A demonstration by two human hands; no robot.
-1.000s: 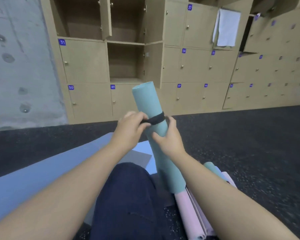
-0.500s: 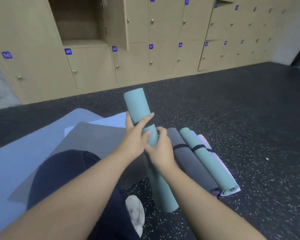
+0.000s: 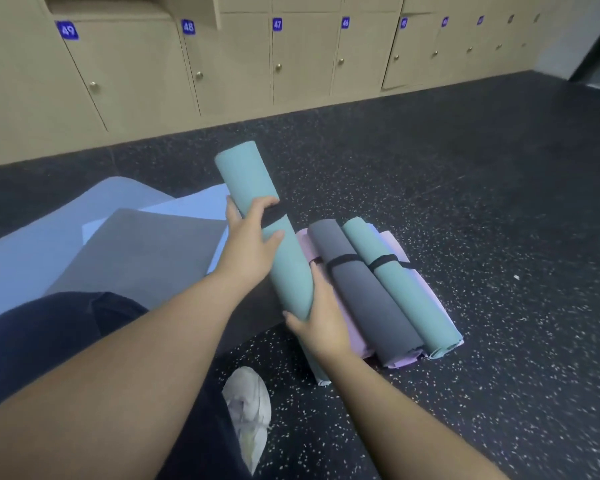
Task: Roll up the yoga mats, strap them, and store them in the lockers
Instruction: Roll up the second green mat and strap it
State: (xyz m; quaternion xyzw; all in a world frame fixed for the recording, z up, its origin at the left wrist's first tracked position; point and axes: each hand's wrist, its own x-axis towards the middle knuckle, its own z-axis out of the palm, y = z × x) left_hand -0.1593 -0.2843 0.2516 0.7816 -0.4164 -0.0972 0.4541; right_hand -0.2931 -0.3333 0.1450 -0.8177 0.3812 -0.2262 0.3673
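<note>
Head camera: a second ago both hands were fastening the black strap (image 3: 272, 214) on a teal rolled mat (image 3: 274, 244) held upright before the lockers (image 3: 305, 60). Now the strapped roll tilts low over the floor (image 3: 465, 202). The left hand (image 3: 248, 242) grips its middle at the strap and the right hand (image 3: 321, 323) cups and grips its lower end. The strapping looks done, with storing next.

Count: one teal roll in hand, and two strapped rolls, one grey (image 3: 364, 292) and one teal (image 3: 406, 292), lying on a pink mat (image 3: 426, 289). Three flat mats lie at left: two blue, one grey (image 3: 142, 251).
</note>
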